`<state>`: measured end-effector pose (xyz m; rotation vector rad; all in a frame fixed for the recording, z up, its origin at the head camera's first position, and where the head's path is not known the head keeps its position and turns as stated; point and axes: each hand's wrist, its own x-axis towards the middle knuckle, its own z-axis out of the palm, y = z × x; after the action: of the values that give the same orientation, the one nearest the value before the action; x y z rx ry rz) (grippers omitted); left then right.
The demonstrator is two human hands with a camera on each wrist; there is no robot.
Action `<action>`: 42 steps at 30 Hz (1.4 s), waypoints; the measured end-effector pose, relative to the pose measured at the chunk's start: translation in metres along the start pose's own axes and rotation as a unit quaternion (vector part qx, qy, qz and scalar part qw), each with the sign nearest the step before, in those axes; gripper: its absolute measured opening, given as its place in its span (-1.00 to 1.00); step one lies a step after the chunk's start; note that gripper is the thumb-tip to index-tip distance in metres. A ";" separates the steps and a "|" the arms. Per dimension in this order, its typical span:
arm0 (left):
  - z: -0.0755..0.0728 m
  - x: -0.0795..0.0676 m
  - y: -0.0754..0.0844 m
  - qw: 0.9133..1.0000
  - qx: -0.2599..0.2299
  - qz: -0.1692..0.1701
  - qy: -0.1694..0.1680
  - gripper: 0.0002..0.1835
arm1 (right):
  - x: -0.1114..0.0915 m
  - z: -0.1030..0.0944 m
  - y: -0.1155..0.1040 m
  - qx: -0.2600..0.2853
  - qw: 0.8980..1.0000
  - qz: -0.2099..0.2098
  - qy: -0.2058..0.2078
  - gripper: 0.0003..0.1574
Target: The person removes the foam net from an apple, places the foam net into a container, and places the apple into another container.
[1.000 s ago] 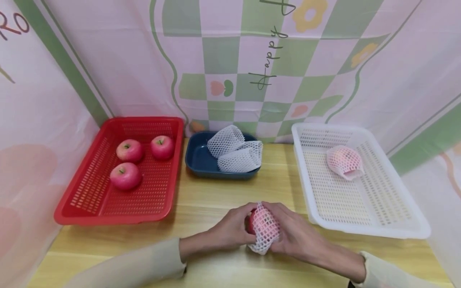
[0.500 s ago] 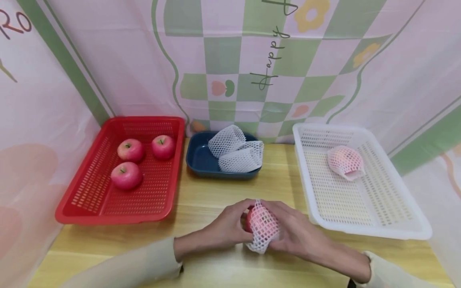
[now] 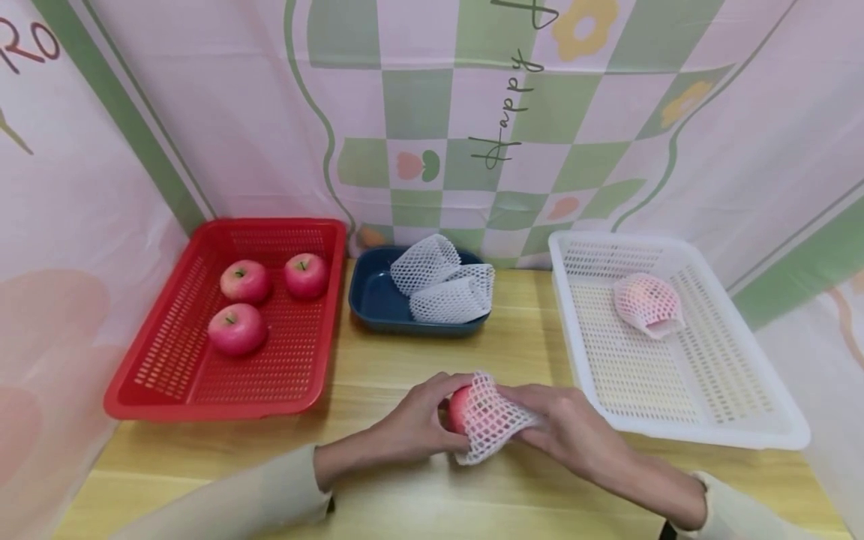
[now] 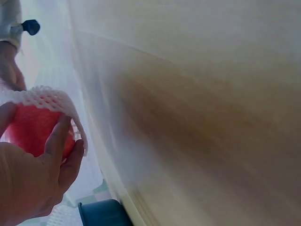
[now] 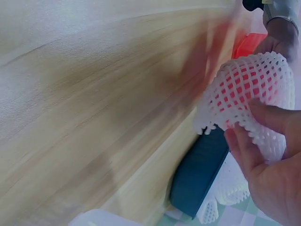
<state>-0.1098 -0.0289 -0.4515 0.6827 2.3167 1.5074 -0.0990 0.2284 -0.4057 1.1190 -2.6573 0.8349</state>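
Note:
Above the front middle of the table, a red apple (image 3: 459, 410) sits partly inside a white foam net sleeve (image 3: 495, 420). My left hand (image 3: 417, 420) grips the apple's bare left side, fingers and thumb curled round it; the left wrist view shows the bare red skin (image 4: 35, 129) between them. My right hand (image 3: 574, 431) pinches the net's narrower right end between thumb and fingers. In the right wrist view the net (image 5: 249, 87) covers that side of the apple, and its open edge flares out.
A red basket (image 3: 331, 330) at left holds 3 apples (image 3: 236, 330). Folded foam nets (image 3: 448, 300) lie in a dark blue tray (image 3: 378, 326) at the back middle. A white basket (image 3: 577, 360) at right holds a netted apple (image 3: 648, 304). A printed cloth (image 3: 412, 97) hangs behind.
My right hand has shifted from round the netted apple to the net's right end, stretching it rightward. More of the apple's red left side shows, and my left hand has moved slightly left.

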 end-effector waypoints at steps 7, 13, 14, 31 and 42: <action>-0.003 -0.004 0.001 1.000 -0.007 -0.003 0.018 -0.08 | 0.000 -0.003 0.001 0.001 0.999 -0.013 0.039 -0.48; -0.011 -0.007 0.004 0.999 -0.037 -0.016 0.026 -0.10 | 0.000 -0.007 0.001 -0.017 0.998 -0.026 0.057 -0.51; -0.012 -0.007 0.004 0.998 -0.044 -0.018 0.028 -0.11 | 0.000 -0.008 0.002 -0.019 0.998 -0.027 0.059 -0.51; -0.033 -0.028 0.006 0.996 -0.055 -0.061 0.042 -0.15 | 0.019 -0.047 -0.001 -0.082 0.992 -0.061 0.072 -0.47; -0.057 -0.046 0.026 0.993 -0.076 -0.070 0.055 -0.16 | 0.051 -0.078 -0.005 -0.110 0.986 -0.108 0.059 -0.45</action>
<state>-0.0929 -0.0889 -0.4054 0.4003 2.2449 1.6725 -0.1387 0.2358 -0.3216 1.2304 -2.4073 0.5370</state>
